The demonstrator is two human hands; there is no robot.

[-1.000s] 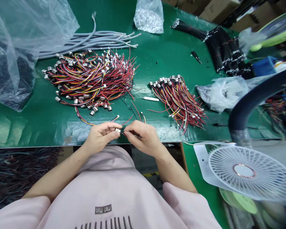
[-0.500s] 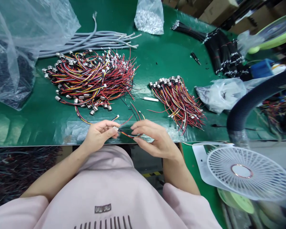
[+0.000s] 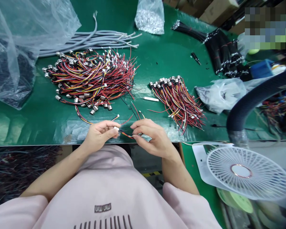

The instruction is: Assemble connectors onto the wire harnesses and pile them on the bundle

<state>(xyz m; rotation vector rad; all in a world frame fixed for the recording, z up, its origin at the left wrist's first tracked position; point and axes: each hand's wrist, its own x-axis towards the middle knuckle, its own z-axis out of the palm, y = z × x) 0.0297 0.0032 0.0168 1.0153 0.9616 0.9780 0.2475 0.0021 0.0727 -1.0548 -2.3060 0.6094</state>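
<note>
Near the front edge of the green table, my left hand (image 3: 100, 134) pinches the metal connector end of a wire harness (image 3: 125, 135) between thumb and fingers. The harness's red, yellow and black wires run right to my right hand (image 3: 151, 136), whose thumb and fingers are closed around them. Loose wire ends stick up behind my right fingers. Beyond my left hand lies a large pile of wire harnesses (image 3: 92, 76) with metal connectors. A smaller harness bundle (image 3: 178, 101) rests to the right, beside a white stick (image 3: 151, 99).
Grey cables (image 3: 97, 39) and a plastic bag (image 3: 11, 63) lie at the back left. A bag of small clear parts (image 3: 149, 17) and black cables (image 3: 219, 51) are farther back. At right are a white fan (image 3: 250, 173) and a dark hose (image 3: 248, 101).
My right thumb and fingers have closed together on the wires. My left hand has hardly moved.
</note>
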